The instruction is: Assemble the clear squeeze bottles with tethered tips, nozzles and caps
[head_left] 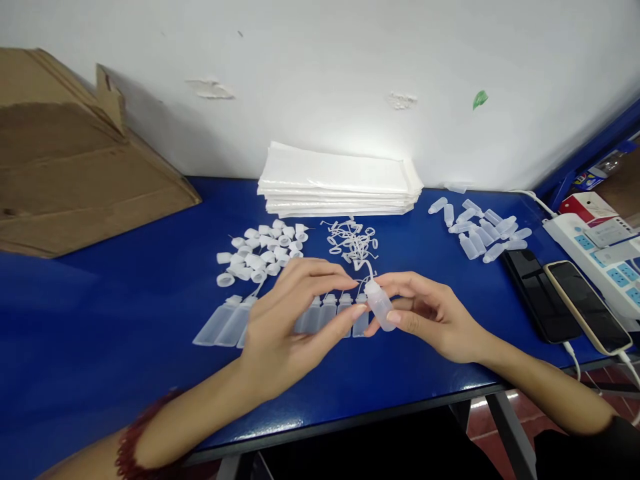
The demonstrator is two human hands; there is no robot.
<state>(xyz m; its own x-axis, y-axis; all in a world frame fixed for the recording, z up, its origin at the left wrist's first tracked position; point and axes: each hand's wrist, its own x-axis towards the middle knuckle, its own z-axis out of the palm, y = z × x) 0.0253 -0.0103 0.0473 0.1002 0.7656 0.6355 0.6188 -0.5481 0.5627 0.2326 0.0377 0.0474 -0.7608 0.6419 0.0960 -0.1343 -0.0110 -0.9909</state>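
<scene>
My right hand (435, 317) grips a small translucent squeeze bottle (381, 308) between thumb and fingers, tilted a little over the table. A white strap (369, 268) rises from the bottle's neck. Close by on the left, my left hand (295, 313) has its thumb and fingers apart, the thumb tip near the bottle; nothing shows in its grasp. Behind and partly hidden by the left hand lies a row of similar bottles (329, 315), several with straps at their necks. Beyond the hands is a tangled pile of white ring straps (353, 241).
White needle-tip caps (257, 257) are heaped at left, and loose bottles (483, 233) at right. White plastic packets (340, 179) are stacked by the wall. Two phones (543, 293) and a power strip (597, 260) occupy the right edge; a cardboard box (75, 160) stands at left.
</scene>
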